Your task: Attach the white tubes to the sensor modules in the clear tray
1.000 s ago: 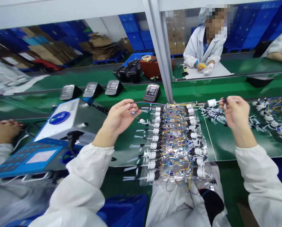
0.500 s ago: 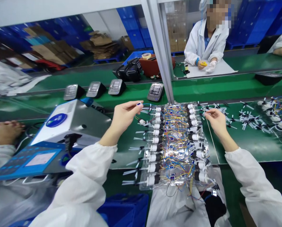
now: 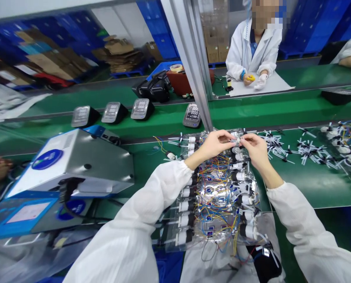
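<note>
My left hand (image 3: 215, 144) and my right hand (image 3: 255, 148) meet at the far right corner of a clear plastic tray (image 3: 175, 244). Fingers of both hands are pinched around a small white pump (image 3: 237, 140) with thin pale tubing; my fingertips partly hide it. Two columns of white-and-black pumps (image 3: 185, 237) with coloured wires lie along the tray. One pump (image 3: 171, 156) lies off its left edge with yellow wires. Beyond my right hand is a loose pile of white tube pieces with black joints (image 3: 274, 143).
A blue-and-white test machine (image 3: 84, 165) stands at the left. Several display units (image 3: 141, 109) line the green ledge behind a metal post (image 3: 190, 59). Another tray of pumps (image 3: 344, 151) is at the far right. A co-worker (image 3: 253, 51) sits across, holding something yellow.
My left hand has left the wired piece by the tray's left edge and moved right to meet my right hand. My right hand has shifted slightly left. The view has turned a little.
</note>
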Motion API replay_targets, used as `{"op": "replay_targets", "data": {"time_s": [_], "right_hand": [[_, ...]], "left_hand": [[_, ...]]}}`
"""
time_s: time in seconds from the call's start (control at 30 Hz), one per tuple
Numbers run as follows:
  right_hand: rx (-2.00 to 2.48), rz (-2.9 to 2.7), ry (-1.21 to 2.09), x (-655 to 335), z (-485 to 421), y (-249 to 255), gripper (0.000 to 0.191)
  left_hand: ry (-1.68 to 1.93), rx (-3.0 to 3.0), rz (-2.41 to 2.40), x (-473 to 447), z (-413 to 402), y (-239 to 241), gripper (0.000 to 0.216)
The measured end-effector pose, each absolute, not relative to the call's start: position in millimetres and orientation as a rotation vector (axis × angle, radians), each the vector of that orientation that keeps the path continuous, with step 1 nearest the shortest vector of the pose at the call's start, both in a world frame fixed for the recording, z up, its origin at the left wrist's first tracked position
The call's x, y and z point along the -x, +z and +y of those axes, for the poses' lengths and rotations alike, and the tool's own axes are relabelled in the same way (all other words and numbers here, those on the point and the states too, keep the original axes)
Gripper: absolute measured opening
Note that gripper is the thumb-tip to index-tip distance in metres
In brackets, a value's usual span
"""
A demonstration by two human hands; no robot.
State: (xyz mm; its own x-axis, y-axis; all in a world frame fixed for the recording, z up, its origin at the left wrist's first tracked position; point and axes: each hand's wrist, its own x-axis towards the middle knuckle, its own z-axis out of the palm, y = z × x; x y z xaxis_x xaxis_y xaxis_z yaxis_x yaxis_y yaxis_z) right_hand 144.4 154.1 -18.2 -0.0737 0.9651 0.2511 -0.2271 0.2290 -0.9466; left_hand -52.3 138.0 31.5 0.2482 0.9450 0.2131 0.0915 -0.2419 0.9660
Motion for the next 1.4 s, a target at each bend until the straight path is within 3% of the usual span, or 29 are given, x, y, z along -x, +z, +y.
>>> {"op": "replay_targets", "data": {"time_s": [0.53,0.83,1.1,1.4], "right_hand": [[0.814,-1.261,1.224,-151.6,149.4,-14.3,0.015],[0.81,-1.264,1.213,-149.7,145.7,-15.1,0.034],[0.767,-1.488,1.149,-148.8,138.9,-6.6,0.012],[0.866,-1.307,1.193,-139.6,133.8,-13.5,0.026]], "left_hand": [[1.319,-1.333,1.044,50.6,137.4,-5.3,0.041],[1.425,-1.488,1.114,53.5,138.4,-10.7,0.036],[1.44,-1.595,1.057,52.1,134.2,-8.8,0.026],[1.418,-1.624,1.045,49.0,131.2,-10.0,0.026]]}}
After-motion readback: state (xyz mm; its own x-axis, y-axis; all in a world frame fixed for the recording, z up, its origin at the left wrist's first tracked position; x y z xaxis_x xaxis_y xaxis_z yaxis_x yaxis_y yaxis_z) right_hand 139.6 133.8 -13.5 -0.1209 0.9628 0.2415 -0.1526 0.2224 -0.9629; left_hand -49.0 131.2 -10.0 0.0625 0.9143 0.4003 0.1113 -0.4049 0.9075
